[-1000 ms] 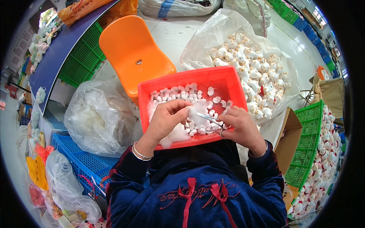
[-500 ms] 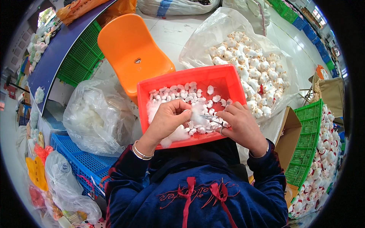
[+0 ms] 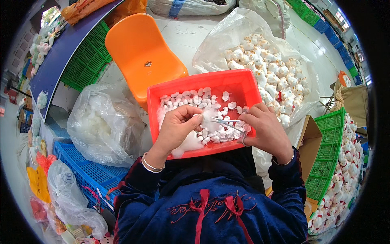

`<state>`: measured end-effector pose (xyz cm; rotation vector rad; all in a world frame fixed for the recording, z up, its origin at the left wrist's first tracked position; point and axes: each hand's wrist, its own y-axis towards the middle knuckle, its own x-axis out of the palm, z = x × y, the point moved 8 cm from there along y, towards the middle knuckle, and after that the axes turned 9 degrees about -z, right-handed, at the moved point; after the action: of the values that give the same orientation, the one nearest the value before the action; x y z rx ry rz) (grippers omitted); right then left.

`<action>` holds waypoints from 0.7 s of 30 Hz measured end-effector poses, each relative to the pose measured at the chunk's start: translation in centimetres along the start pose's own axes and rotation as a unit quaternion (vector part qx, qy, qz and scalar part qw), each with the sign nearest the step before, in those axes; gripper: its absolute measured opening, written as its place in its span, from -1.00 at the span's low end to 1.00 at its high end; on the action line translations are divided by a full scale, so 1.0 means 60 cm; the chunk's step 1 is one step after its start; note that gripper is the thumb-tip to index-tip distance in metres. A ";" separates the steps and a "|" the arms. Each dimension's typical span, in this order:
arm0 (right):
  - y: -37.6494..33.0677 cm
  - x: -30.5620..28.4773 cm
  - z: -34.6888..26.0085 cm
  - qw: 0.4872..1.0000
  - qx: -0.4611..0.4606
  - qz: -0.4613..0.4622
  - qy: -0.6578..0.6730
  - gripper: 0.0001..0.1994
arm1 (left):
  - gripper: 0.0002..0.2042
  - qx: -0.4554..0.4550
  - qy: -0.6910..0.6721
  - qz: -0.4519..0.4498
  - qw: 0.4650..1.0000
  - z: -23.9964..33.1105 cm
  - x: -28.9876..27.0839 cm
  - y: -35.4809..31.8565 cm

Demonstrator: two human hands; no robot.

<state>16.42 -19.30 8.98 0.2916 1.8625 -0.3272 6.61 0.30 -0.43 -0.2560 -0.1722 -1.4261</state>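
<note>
My left hand [image 3: 178, 126] is over the red plastic bin [image 3: 239, 77], thumb and index finger pinched on a tuft of white fluffy stuffing [image 3: 209, 115]. Whether a small white piece is also in that pinch is hidden. On the other side, my right hand [image 3: 264, 129] grips slim metal forceps [image 3: 227, 123] by the finger rings. Their shanks are spread, and the tip points left into the stuffing. Beneath both hands, many small rounded white fabric pieces [image 3: 187, 97] lie in the bin. More loose stuffing [image 3: 189, 145] rests at the bin's near left.
Beyond the bin stands an orange chair [image 3: 142, 53]. A clear bag of white plush parts [image 3: 280, 77] lies at the right, a bag of stuffing [image 3: 101, 126] at the left. Blue crate [image 3: 87, 166], cardboard box [image 3: 308, 142] and green crate [image 3: 325, 158] flank me.
My right hand has shifted slightly right and the forceps' shanks have spread wider, with more of the metal showing. My left hand keeps its pinch, almost in place.
</note>
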 end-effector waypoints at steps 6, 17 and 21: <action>0.000 0.009 0.000 1.000 -0.003 -0.010 0.015 -0.66 | -0.83 -0.004 -0.017 0.009 1.000 -0.003 0.002 0.002; -0.001 0.021 0.023 0.997 0.036 -0.026 0.057 -0.37 | -0.91 0.019 -0.097 0.020 0.995 -0.002 -0.024 0.006; -0.005 0.038 0.005 0.991 -0.027 -0.010 0.127 -0.32 | -0.89 0.027 -0.127 0.033 0.991 -0.005 -0.009 0.008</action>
<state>15.91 -19.58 6.76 0.2892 2.1228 -0.2618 7.00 0.79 -0.92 -0.3944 -0.4062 -1.3184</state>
